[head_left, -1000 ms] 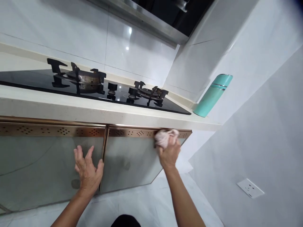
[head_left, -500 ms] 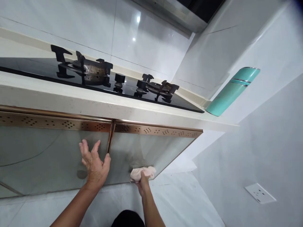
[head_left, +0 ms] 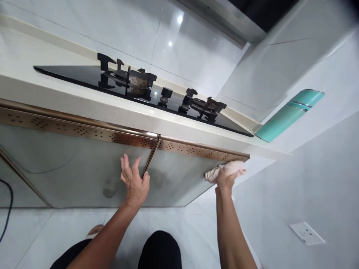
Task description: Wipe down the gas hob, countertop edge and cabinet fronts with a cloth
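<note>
My right hand (head_left: 225,182) is closed on a pale pinkish-white cloth (head_left: 231,169), pressed near the upper right corner of the right cabinet door (head_left: 179,175). That door is a greyish glass panel with a copper-coloured, perforated top strip (head_left: 196,150). My left hand (head_left: 136,183) has its fingers spread over the left cabinet door (head_left: 84,160), its thumb beside the copper frame between the two doors. Nothing shows in the left hand. Whether its fingertips touch the glass I cannot tell.
Above the doors, a pale countertop (head_left: 112,111) carries a black gas stove (head_left: 75,76) with two burners. A turquoise flask (head_left: 288,116) stands at its right end. A wall socket (head_left: 307,233) is at the lower right; a black cable (head_left: 10,203) hangs at the left.
The right hand has moved the cloth from the bottom of the right door up and right to its upper corner. The left hand stays near the door seam; the view has shifted left.
</note>
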The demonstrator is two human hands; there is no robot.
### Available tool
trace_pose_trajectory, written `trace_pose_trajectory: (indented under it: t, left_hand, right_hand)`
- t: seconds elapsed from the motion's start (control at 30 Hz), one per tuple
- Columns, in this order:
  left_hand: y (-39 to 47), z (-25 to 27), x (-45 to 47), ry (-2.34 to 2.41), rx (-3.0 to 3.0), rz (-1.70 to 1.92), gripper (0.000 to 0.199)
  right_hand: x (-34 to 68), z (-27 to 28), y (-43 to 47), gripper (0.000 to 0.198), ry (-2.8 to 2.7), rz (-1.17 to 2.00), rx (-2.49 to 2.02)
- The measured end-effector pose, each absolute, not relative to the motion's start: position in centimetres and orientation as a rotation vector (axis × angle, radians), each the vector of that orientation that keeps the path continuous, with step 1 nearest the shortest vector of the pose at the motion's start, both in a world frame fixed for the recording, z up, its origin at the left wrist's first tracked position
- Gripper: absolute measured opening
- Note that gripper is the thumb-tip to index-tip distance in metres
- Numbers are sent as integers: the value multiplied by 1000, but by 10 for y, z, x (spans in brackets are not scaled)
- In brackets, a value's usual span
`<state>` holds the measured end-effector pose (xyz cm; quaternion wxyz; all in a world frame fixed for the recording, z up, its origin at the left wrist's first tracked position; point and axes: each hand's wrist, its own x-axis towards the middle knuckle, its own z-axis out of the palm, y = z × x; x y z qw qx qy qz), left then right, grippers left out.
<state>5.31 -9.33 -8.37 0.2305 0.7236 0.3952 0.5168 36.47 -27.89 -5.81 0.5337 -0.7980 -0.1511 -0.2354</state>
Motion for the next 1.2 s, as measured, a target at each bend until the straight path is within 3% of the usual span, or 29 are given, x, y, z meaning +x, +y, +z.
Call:
trace_pose_trajectory:
  t: [0.13,0.3,0.43,0.63,0.77,0.93,1.1,1.2]
  left_hand:
    - [-95,-83,53,1088,1960,1438,54]
    - [-91,-85,45,1065,2005,1461,52]
    - [-88,-89,44,1075,2055,1497,50]
    - [-87,-93,50,1072,2080,1467,50]
    - [-90,-90,51,1036,2016,1494,50]
    - [-91,-85,46,1020,1858,1511,48]
    - [-81,-83,41,1005,1562,1613,46]
    - [-75,-82,39,1003,1470,1669,45]
  right_hand:
    - [322,-51,-239,85,-428,-749,-1946]
    - [217,-143,-184,59,-1160,-1020,-1896]
    - [190,-234,-180,56,-1555,-869,-1850]
    - [235,-297,-223,52,-1256,-607,-2117]
    - [287,-278,-265,59,-859,-493,-2154]
    - [345,-192,-293,85,-618,-675,-2049]
    - [329,-80,-260,87,-499,-903,-1896]
    - [279,-43,-221,81,-687,-1038,-1845]
